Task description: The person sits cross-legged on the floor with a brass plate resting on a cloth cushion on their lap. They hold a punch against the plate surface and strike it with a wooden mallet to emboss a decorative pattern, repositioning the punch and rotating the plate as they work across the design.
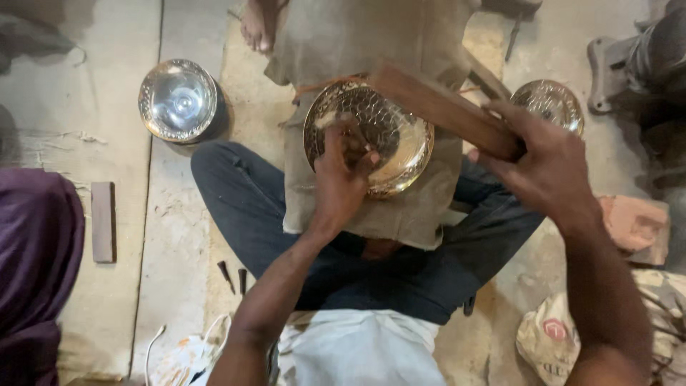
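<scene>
Head view is showing the left hand (341, 171) pinching a small tool against a brass bowl (371, 136) on the lap. Right hand (547, 168) is gripping a wooden mallet (443, 109), crossing the bowl's rim. Silver bowl (178, 99) is sitting at ten o'clock, another brass bowl (550, 104) at two.

Glossy embossed brass-coloured metal bowl (371, 136) lies on coarse matt sackcloth (357, 43); across the bowl's rim, a rough matt wooden block (443, 107); left of the bowl, a shiny silvery metal bowl (178, 100) on dusty rough concrete floor (107, 71).

Floor left of brass plate (368, 136) open up to silver bowl (178, 100); wooden mallet (446, 111) blocks right side.
</scene>
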